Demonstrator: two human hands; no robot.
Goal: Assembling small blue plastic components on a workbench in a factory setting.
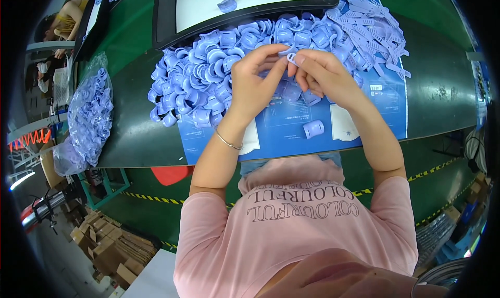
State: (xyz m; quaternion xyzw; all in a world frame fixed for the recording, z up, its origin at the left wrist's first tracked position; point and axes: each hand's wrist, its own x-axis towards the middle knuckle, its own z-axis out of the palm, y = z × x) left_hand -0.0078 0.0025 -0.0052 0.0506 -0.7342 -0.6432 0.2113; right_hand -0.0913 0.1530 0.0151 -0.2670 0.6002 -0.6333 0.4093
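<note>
My left hand (255,82) and my right hand (327,78) meet in front of a heap of curved lavender plastic pieces (211,63). Between their fingertips is a small lavender plastic part (291,57) with a looped end. Both hands are closed in a pinch on it, and the fingers cover most of its shape. To the right of the heap lies a pile of flat lavender straps with slots (372,29). A single curved piece (313,128) rests apart on the blue printed sheet (284,115), nearer to me than my hands.
Beyond the heap stands a black-rimmed tray (245,12) with a white bottom and a couple of lavender pieces in it. A clear bag of similar pieces (91,115) sits at the table's left. Another person (70,19) is at the far left. Cardboard boxes (107,243) lie lower left.
</note>
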